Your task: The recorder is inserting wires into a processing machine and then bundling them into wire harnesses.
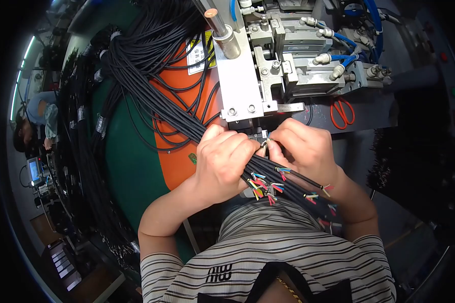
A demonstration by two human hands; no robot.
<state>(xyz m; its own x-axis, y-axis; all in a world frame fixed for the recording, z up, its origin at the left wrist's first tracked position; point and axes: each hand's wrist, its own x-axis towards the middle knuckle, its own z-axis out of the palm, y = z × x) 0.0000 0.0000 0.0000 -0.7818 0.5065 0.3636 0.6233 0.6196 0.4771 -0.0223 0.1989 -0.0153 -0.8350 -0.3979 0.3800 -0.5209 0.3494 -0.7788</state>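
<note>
Step in hand, as I read it: feeding one stripped wire end into the machine (268, 76); left hand (222, 161) closed around the bundle of black cables (187, 121), holding it just below the metal plate (237, 86); right hand (303, 149) pinching a single cable tip at the slot under the plate, fingertips touching the left hand's; loose ends with coloured wires (268, 184) fan out between the wrists, over the striped shirt (283, 247); rest of the bundle trails up-left across the orange mat (179, 161); red scissors (342, 112) lie to the right, untouched; next move likely needs the tip kept straight and square to the slot, bundle held still.
</note>
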